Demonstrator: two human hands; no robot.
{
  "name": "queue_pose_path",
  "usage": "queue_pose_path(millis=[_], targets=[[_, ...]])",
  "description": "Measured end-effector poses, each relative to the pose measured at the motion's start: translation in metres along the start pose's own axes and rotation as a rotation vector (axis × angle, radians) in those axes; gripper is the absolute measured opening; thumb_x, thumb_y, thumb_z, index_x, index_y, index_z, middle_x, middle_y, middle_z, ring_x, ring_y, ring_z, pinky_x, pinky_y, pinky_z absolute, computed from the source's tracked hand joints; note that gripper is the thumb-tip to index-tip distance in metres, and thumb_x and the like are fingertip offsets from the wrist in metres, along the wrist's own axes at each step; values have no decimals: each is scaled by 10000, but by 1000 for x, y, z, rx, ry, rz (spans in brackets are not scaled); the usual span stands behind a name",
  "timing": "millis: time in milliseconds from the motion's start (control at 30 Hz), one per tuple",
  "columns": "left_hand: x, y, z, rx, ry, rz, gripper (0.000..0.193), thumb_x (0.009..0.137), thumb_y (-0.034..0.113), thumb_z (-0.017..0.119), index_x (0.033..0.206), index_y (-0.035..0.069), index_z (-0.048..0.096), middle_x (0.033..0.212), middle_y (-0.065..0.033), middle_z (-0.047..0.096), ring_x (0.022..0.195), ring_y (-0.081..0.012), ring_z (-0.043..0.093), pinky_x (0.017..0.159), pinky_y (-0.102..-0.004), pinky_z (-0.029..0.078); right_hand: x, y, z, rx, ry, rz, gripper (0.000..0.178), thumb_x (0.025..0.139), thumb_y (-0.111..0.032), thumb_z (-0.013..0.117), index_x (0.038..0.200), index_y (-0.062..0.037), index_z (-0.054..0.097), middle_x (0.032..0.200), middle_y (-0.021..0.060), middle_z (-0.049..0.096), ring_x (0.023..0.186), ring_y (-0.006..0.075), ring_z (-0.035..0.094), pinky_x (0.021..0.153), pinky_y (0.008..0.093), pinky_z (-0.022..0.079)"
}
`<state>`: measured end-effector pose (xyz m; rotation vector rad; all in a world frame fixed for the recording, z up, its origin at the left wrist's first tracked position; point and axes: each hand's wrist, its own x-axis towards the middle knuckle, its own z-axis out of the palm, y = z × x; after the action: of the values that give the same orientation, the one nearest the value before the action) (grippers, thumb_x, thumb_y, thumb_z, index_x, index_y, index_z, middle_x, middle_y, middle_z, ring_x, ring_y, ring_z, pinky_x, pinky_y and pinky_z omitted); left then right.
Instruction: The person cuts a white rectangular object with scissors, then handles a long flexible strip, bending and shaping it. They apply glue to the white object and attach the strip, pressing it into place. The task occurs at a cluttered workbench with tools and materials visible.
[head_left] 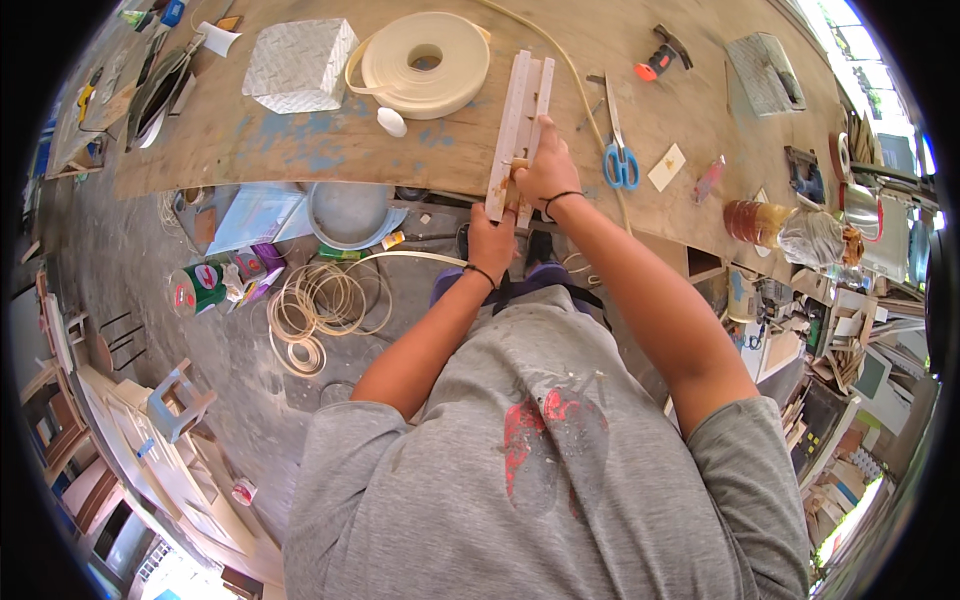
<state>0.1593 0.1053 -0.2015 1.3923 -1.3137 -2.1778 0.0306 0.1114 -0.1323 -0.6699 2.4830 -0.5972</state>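
Observation:
Over the near edge of the workbench, both hands grip a long, narrow, pale piece (pixel 508 125) with two parallel rails and brownish bits between them. My left hand (pixel 492 242) is closed round its near end, below the table edge. My right hand (pixel 548 172) is closed on its right side nearer the middle, the thumb pointing along the rail. The fingers partly hide how the two rails join. Right of the piece, blue-handled scissors (pixel 621 166) lie on the bench. To its left sits a large roll of cream edge-banding strip (pixel 459 75), with a white rounded object (pixel 392 122) beside it.
The brown wooden bench (pixel 200 150) also carries a silvery patterned block (pixel 300 65), a hammer (pixel 664 56), a pale card (pixel 666 167) and a bottle of amber liquid (pixel 752 222). A loose coil of strip (pixel 315 310) and a round basin (pixel 348 212) lie below, left.

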Motion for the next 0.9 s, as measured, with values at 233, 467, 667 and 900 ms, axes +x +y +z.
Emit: queue_pose_path(millis=[233,467,667,900], targets=[[1,0,5,-53,-10,-12,290,926,249,626,981,58,415,687,-32,495,404,-93,423,353,-260,361,13,10,-9,-25,-21,-83,735,789,-179,687,1415,-17,336,1151,331,577,1088,433,573,931,462,460],[-2,0,5,-69,7,-3,279,931,242,622,967,62,412,692,-37,509,405,-93,431,340,-261,345,11,9,-3,-118,22,-163,763,775,-193,716,1407,-21,324,1044,314,627,992,450,612,875,468,488],[8,-18,5,12,35,126,283,940,258,614,957,67,406,684,-41,515,403,-94,442,336,-263,337,18,5,-16,-49,-91,-68,732,761,-212,717,1356,-33,329,1020,296,636,981,445,619,867,477,493],[12,-28,3,-6,18,202,299,943,262,617,957,62,395,683,-36,513,400,-90,440,337,-258,332,26,3,-5,-125,-56,-52,766,730,-188,735,1335,-21,295,1021,321,628,975,466,616,867,480,489]])
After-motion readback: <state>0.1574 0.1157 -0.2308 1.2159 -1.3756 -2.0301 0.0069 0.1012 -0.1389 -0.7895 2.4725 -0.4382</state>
